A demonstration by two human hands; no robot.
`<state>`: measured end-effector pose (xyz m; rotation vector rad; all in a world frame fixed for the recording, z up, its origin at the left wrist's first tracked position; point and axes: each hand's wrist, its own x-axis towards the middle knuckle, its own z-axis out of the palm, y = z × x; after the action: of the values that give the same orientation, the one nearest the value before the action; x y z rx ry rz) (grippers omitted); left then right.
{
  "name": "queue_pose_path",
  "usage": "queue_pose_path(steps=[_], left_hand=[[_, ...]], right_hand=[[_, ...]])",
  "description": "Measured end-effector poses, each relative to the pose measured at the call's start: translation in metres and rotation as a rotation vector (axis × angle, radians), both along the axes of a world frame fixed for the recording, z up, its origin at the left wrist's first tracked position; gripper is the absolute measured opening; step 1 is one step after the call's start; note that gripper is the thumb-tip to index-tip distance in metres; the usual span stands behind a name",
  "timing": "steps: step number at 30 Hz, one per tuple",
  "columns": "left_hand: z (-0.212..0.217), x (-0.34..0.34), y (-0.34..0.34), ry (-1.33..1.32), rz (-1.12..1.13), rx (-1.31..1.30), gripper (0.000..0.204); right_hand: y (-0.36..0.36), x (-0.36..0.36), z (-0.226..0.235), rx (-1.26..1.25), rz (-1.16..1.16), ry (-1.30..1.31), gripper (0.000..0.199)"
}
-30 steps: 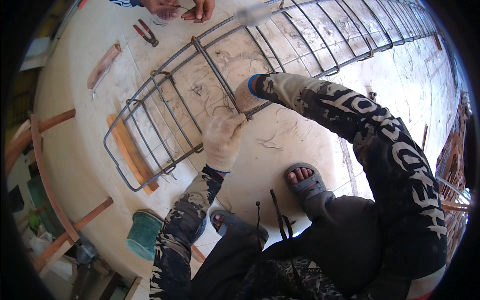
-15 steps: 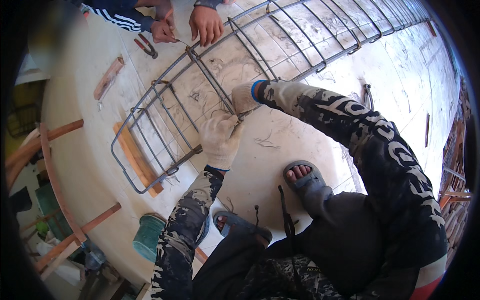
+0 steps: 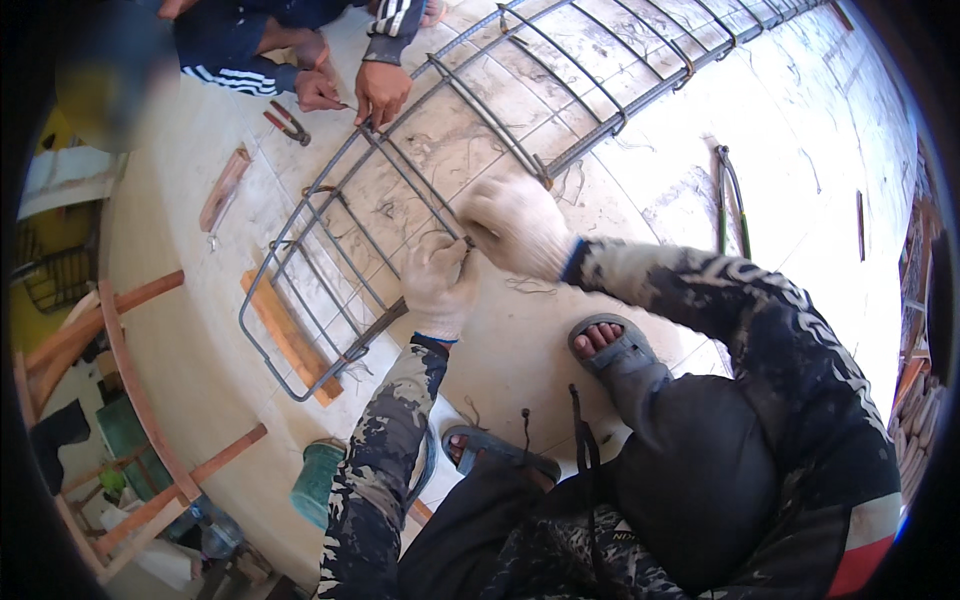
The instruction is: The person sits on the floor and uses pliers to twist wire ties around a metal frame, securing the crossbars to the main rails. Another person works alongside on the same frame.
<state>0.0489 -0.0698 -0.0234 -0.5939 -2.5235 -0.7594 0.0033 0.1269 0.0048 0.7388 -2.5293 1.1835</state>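
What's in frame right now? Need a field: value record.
Left hand: white-gloved, fingers at the near long bar of the cage; grip unclear
Right hand: white-gloved, fingers curled, just right of the left; contents hidden
Workpiece: steel rebar cage, lying across the tiled floor
Cage end: over an orange-brown wood block
Co-worker: bare hand at the cage's far long bar
Tools on floor: red-handled pincers, upper left; green-handled tool, right
Container: green bucket, lower left
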Motion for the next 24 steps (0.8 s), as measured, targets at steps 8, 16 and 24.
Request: queue_pose_path(steps=[8, 16, 24], left_hand=[[-0.009, 0.001, 0.001, -0.069, -0.016, 0.029, 0.031], [-0.012, 0.004, 0.003, -0.082, 0.026, 0.023, 0.029], [-0.02, 0.014, 0.003, -0.119, 0.107, 0.052, 0.033]], right_hand=[[0.016, 0.065, -0.054, 0.061, -0.037, -0.351, 0.065], [0.011, 0.033, -0.087, -0.038, 0.137, -0.231, 0.079], [-0.003, 0.029, -0.092, -0.205, 0.064, -0.317, 0.04]])
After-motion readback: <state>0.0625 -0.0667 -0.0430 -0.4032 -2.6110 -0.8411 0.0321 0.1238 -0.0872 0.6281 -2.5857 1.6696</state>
